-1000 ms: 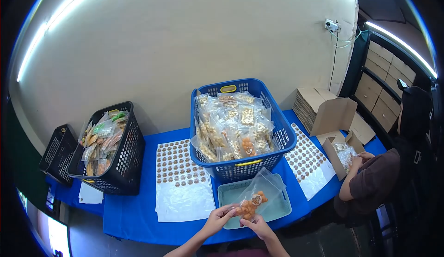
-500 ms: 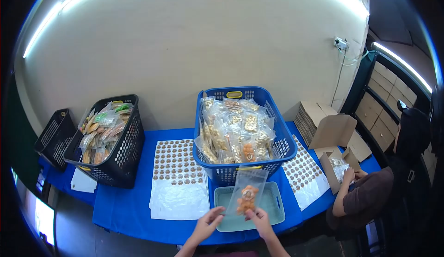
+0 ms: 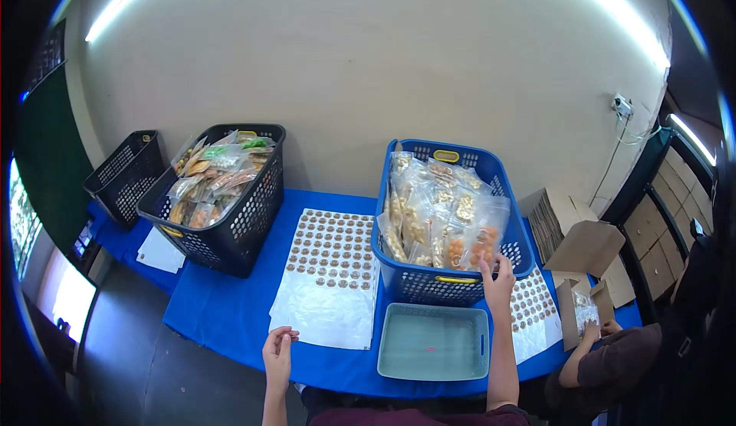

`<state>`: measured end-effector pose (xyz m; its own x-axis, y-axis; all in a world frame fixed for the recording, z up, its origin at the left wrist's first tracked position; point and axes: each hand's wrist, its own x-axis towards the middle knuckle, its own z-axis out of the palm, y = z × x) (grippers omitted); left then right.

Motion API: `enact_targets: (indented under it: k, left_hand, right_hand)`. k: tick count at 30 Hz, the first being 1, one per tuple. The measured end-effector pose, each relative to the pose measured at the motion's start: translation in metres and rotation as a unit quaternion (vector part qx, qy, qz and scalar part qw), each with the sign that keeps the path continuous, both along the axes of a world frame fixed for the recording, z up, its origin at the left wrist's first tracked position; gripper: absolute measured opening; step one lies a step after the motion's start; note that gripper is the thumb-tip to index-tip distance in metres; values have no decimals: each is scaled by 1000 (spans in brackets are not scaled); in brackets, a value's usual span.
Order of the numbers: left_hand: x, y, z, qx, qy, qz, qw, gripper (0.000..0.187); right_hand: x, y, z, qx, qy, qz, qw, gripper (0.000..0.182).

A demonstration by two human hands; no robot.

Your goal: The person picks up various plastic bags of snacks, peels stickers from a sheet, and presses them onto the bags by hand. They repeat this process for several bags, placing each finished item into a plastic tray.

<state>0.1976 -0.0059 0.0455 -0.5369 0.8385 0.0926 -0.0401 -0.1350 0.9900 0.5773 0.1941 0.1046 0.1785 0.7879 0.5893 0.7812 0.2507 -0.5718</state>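
Note:
My right hand (image 3: 500,282) is at the front right of a blue basket (image 3: 418,279), its fingers closed at the lower edge of a clear zip bag of orange snacks (image 3: 484,236). The bag stands upright against other clear bags of pale snacks (image 3: 414,215); another orange bag (image 3: 455,251) is beside it. Left of a pale green tray (image 3: 433,372), my left hand (image 3: 277,352) hovers by the lower left corner of a sheet of round brown stickers (image 3: 322,315). Its fingers are loosely bent with a gap between them, and nothing shows in them.
A dark basket of mixed snack bags (image 3: 249,250) stands at left, with another dark basket (image 3: 126,177) beyond. More stickers (image 3: 533,311) lie at right. A co-worker (image 3: 621,357) handles bags in a cardboard box (image 3: 569,315), near stacked flat cardboard (image 3: 552,227).
My right hand has carried the orange snack bag from above the green tray up and right into the blue basket. My left hand has moved left, toward the sticker sheet. The view has shifted left.

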Motion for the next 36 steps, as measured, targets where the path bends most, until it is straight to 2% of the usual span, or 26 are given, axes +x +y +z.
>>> enact_targets:
  k: [1,4,9,12,14,16,18,21,24,29,36]
  left_hand:
    - [1,-1,-2,-5,10,-3,1000,16]
    - [3,4,-7,-11,40,-14,999,14]
    - [0,14,-6,-14,99,-36,994,14]
    - [-5,23,0,-17,121,-47,991,14]
    - [-14,28,-2,-23,143,-52,988,14]
    - [-22,35,2,-30,150,-61,986,14]
    - [-33,42,6,-23,167,-73,983,14]
    - [-58,54,19,7,206,-68,976,13]
    - [-100,66,34,21,232,-42,972,11]
    - [-185,93,73,81,259,37,962,11]
    - [-293,136,89,103,300,91,944,10]
  right_hand:
    - [-4,-3,2,-66,-22,-5,998,28]
    - [-13,-8,-3,-41,-96,-18,994,26]
    - [-25,-20,2,-2,-98,4,995,20]
    - [-50,-44,8,39,11,73,996,14]
    - [-73,-63,-7,17,64,146,987,9]
    - [-103,-85,-17,-68,132,241,959,7]
    - [-122,-97,-48,-138,175,290,931,6]
    - [-156,-110,-75,-218,341,278,871,8]
    - [-190,-114,-74,-225,468,232,823,10]
    - [-234,-95,-62,-196,495,180,827,10]
    - [-298,-72,-49,-216,471,217,827,8]
